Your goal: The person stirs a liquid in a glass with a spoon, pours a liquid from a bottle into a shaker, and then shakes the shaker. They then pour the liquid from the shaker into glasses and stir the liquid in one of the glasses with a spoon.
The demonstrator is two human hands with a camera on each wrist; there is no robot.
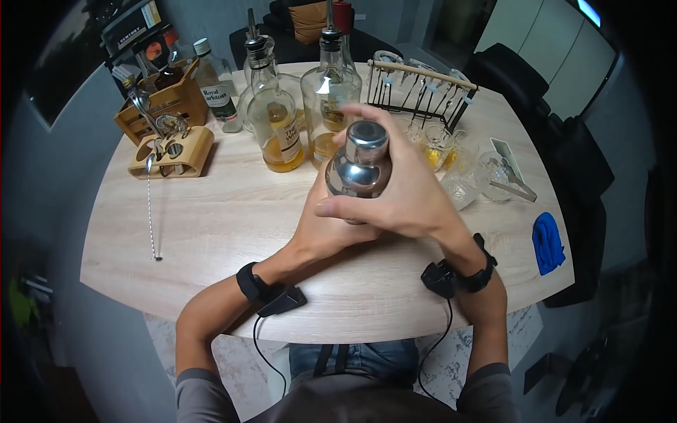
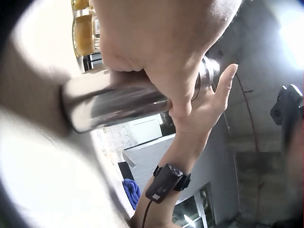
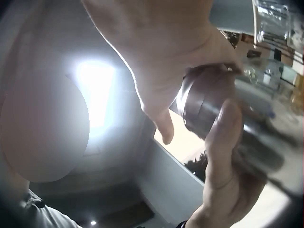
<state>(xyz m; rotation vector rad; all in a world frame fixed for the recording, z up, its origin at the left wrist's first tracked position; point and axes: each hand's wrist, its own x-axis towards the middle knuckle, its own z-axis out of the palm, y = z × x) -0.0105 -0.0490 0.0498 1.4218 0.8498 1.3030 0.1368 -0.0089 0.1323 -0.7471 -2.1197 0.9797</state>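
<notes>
A shiny metal cocktail shaker (image 1: 358,175) stands in front of me at the middle of the table, its domed cap uppermost. My left hand (image 1: 326,220) grips the shaker's body, with the thumb across its side in the left wrist view. Around the shoulder and cap curves my right hand (image 1: 415,189), its thumb stretched out on the near side and its fingers at the far side. The right wrist view shows the right palm close against the upper part of the shaker (image 3: 209,102). Below the hands, the shaker's base (image 2: 78,107) is at the pale tabletop.
Behind the shaker stand glass bottles (image 1: 278,130) with pourers. On the left are a wooden tool stand (image 1: 201,151), a twisted bar spoon (image 1: 150,211) and a wooden crate (image 1: 187,106). To the right sit a black rack (image 1: 423,99), glasses (image 1: 462,187), tongs (image 1: 518,185) and a blue cloth (image 1: 548,243).
</notes>
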